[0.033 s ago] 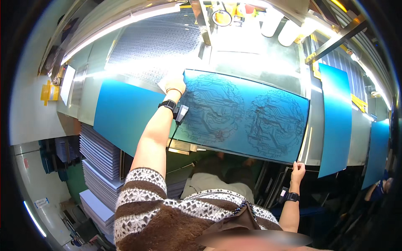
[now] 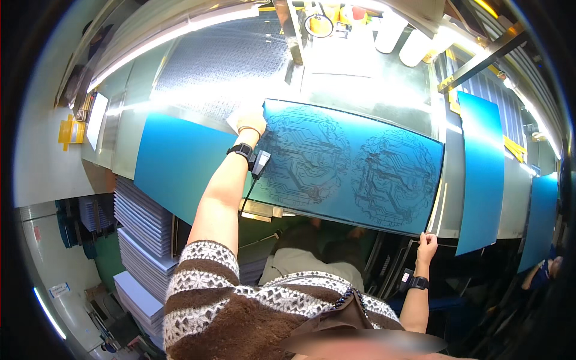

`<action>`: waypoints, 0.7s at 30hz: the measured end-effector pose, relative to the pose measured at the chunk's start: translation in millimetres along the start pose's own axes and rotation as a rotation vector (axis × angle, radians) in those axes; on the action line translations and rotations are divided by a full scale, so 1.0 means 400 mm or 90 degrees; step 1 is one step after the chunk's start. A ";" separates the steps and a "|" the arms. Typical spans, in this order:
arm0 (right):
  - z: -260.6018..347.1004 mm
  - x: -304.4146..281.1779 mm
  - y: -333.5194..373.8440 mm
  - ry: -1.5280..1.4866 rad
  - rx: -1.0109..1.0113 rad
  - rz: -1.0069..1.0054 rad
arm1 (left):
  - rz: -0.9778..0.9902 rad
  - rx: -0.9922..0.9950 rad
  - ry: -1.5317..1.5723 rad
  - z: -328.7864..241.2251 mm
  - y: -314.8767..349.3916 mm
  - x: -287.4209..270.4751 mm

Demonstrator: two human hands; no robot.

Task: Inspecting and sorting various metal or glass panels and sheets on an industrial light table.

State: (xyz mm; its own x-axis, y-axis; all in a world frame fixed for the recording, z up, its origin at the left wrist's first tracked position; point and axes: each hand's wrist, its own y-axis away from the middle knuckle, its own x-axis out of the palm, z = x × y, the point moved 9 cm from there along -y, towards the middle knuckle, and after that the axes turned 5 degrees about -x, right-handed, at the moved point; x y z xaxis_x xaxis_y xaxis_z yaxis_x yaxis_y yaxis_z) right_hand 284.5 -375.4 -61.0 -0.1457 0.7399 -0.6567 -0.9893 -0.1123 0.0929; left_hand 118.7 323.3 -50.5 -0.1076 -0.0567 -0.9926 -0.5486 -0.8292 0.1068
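Note:
A blue rectangular panel [image 2: 354,162] with two round dark circuit-like patterns lies tilted across the bench in front of me. At its far left corner is my left hand [image 2: 251,120], closed on the edge, its fingers partly washed out by glare. My right hand [image 2: 426,245] pinches the near right corner between thumb and fingers. A plain blue sheet [image 2: 177,159] lies to the left, beside my left forearm. Each wrist wears a black strap; the left one carries a small grey box with a cable.
More blue panels stand at the right, one near [image 2: 480,174] and one farther [image 2: 538,219]. Tall stacks of pale sheets [image 2: 141,210] are below the bench at left. White cylinders [image 2: 390,33] sit at the back. A metal post [image 2: 289,33] rises beyond the panel. Another person's arm [image 2: 533,275] shows far right.

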 end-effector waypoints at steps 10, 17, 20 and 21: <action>0.026 0.007 -0.004 0.011 0.007 0.014 | -0.090 -0.003 0.109 0.048 0.022 0.008; 0.013 0.003 0.000 0.015 0.007 0.023 | -0.085 -0.006 0.087 0.025 0.037 -0.020; -0.003 0.008 -0.004 0.009 -0.004 0.023 | 0.063 -0.044 -0.014 0.041 0.012 0.043; -0.004 0.008 -0.005 0.010 -0.003 0.023 | 0.064 -0.043 -0.014 0.037 0.013 0.040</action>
State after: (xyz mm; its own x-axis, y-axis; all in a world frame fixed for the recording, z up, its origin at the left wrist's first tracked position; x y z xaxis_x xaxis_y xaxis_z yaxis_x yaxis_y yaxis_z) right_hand 285.8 -373.9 -64.6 -0.1816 0.7249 -0.6645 -0.9833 -0.1421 0.1136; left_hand 101.7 326.3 -65.1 -0.1781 -0.1291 -0.9755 -0.4765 -0.8560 0.2003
